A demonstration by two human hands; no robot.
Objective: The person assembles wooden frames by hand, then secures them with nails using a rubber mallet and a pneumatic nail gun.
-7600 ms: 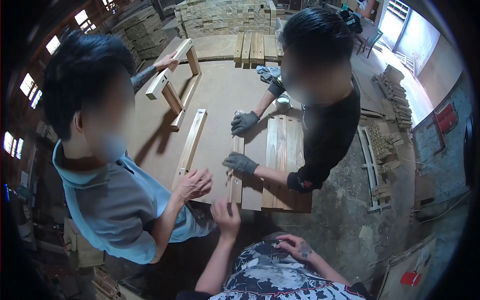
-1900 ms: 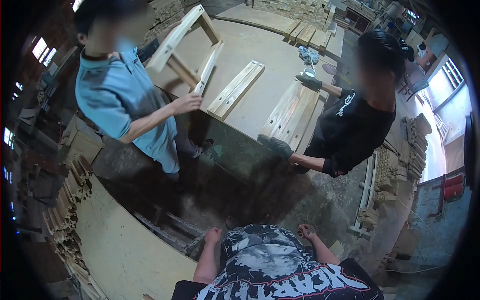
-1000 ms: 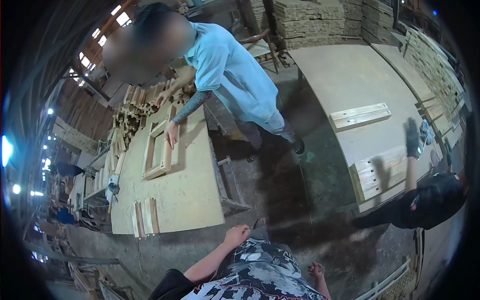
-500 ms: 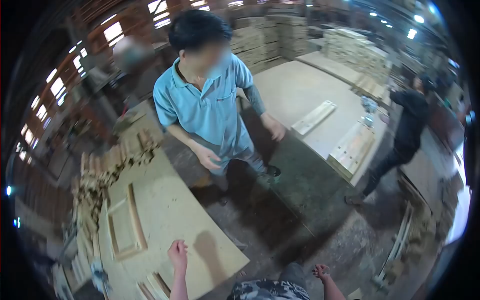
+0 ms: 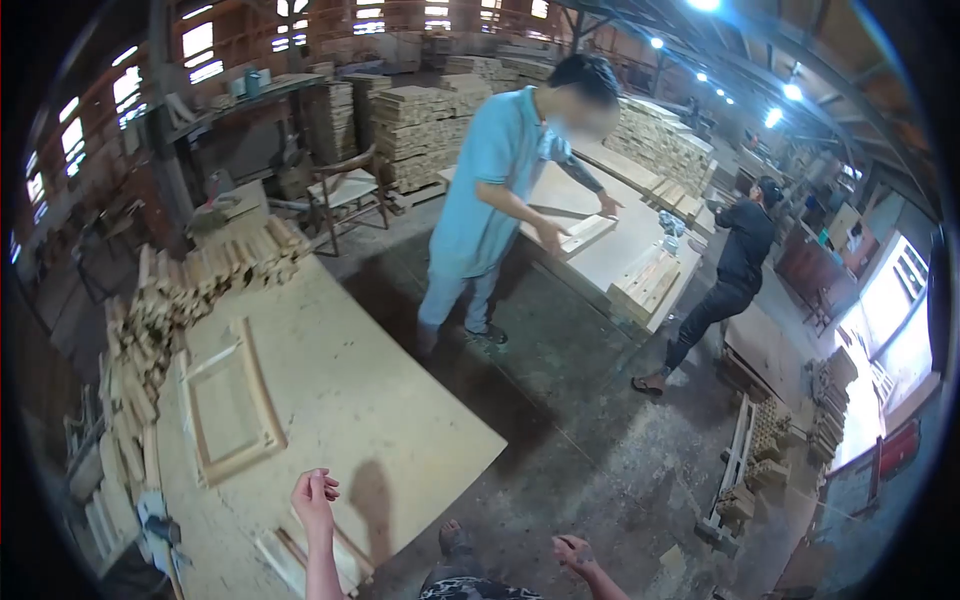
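Note:
My left hand is raised over the near part of a pale board-topped table, its fingers curled; whether it holds anything is too small to tell. Beyond it on the table lies a rectangular wooden frame. A few wooden pieces rest below, beside my left forearm. My right hand hangs above the concrete floor, right of my foot, its fingers curled, with nothing I can make out in it.
A person in a light blue shirt bends over a second table, hands at a wooden piece. A person in dark clothes stands beyond. Wood sticks are heaped at left; racked wood sits right.
The person in blue has turned to the second table and reached for the wooden piece there. The view has shifted. Both my hands appear lower left in the picture.

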